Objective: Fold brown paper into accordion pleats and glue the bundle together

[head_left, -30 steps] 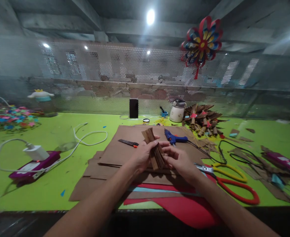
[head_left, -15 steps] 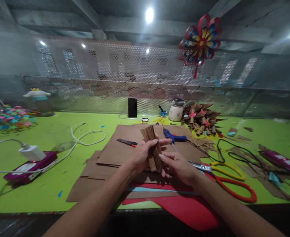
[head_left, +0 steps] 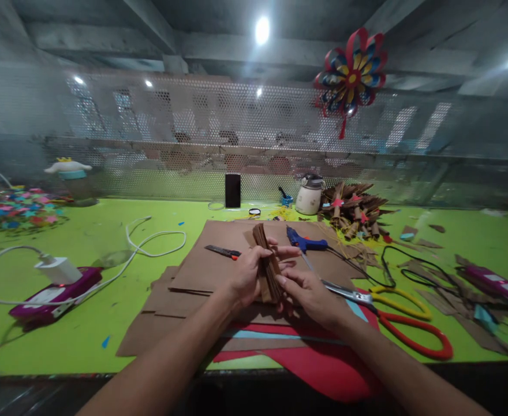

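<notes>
A thick bundle of narrow, folded brown paper [head_left: 268, 267] is held up between both hands, tilted slightly. My left hand [head_left: 250, 274] wraps round it from the left, thumb across the front and fingers reaching past the far side. At the bundle's lower right, my right hand [head_left: 303, 288] pinches its edge between thumb and fingers. Under the hands lies a stack of brown paper sheets [head_left: 219, 237]. A utility knife [head_left: 223, 251] rests on the stack left of the hands, a blue glue gun [head_left: 306, 241] behind them. Scissors [head_left: 366, 297] with yellow and red handles lie by my right wrist.
Red sheets [head_left: 318, 370] overhang the front table edge. Purple power strips [head_left: 57, 296] lie at both sides, a white cable leading from the left one. At the back stand a phone [head_left: 232, 190], a jar [head_left: 309, 195] and a pile of brown paper pieces [head_left: 355, 208].
Both hands keep hold of the paper bundle, which has turned slightly. The right fingers have shifted a little along its edge. The scissors' blades show more beside the right hand.
</notes>
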{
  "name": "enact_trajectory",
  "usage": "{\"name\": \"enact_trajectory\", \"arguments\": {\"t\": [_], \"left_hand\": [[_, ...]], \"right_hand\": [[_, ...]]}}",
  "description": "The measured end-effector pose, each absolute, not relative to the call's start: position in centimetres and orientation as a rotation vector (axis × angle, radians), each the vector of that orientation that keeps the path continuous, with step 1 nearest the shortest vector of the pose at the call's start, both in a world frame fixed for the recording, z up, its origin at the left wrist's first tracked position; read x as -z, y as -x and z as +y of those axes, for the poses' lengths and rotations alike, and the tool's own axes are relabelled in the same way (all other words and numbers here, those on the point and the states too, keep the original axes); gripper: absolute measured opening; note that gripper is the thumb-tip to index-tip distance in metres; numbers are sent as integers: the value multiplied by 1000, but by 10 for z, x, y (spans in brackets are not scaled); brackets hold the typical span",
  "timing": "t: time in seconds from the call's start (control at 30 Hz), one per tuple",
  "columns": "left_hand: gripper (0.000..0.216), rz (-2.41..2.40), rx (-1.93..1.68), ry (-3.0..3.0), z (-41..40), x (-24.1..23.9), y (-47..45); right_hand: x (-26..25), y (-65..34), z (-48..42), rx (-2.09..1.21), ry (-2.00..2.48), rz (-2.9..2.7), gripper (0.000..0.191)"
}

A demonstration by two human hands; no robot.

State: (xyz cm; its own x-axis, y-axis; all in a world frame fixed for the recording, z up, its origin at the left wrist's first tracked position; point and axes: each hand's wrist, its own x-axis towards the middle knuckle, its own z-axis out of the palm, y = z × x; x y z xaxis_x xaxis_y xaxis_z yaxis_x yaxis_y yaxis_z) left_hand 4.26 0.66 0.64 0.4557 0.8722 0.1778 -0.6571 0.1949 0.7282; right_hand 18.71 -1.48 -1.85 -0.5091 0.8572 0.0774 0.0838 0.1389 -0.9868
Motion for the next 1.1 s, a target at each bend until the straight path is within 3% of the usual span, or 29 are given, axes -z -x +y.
{"name": "enact_trajectory", "arguments": {"t": [0.43,0.7,1.1], "left_hand": [[13,339,-1184,-889,-2,-13,-46],[26,362,-1153,-921,0,-10,-45],[18,260,-1143,-822,0,-12,-45]], "right_hand": [[29,-186,-8,-2124,484,-1418,44],[34,-182,-10,-2133,530,-1388,43],[32,-180,-11,-2013,577,-1406,35]]}}
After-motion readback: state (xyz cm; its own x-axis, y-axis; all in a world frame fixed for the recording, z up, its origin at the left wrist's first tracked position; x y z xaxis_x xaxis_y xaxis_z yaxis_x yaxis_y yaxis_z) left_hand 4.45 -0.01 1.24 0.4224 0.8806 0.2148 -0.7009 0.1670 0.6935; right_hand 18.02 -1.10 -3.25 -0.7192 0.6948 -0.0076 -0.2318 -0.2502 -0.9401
